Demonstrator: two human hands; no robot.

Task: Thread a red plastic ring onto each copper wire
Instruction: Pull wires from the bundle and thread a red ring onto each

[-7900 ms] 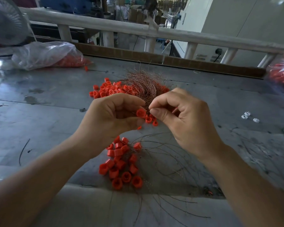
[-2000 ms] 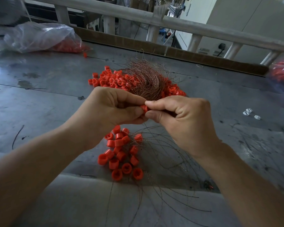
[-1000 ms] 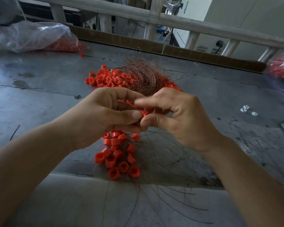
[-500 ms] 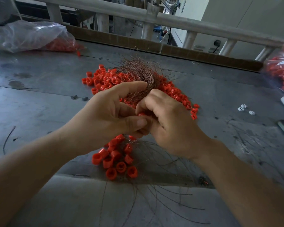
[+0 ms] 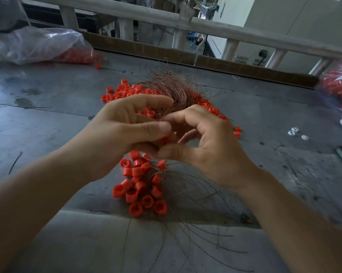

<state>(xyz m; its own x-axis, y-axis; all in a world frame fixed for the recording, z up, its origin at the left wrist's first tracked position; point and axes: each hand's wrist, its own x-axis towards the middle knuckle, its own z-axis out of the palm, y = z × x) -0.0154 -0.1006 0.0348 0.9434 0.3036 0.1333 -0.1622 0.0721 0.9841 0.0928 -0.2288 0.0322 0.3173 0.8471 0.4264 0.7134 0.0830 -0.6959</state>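
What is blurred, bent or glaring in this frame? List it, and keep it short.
Head view: the railing bows slightly from wide-angle distortion; the right-edge bag of rings is smeared by blur; the clear bag at far left catches glare; the left hand and right hand are sharp, and the red ring pinched by the left hand sits in shadow.

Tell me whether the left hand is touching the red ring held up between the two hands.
Touching. The head view shows the red ring tucked directly under the thumb tip of the left hand, with no gap between them.
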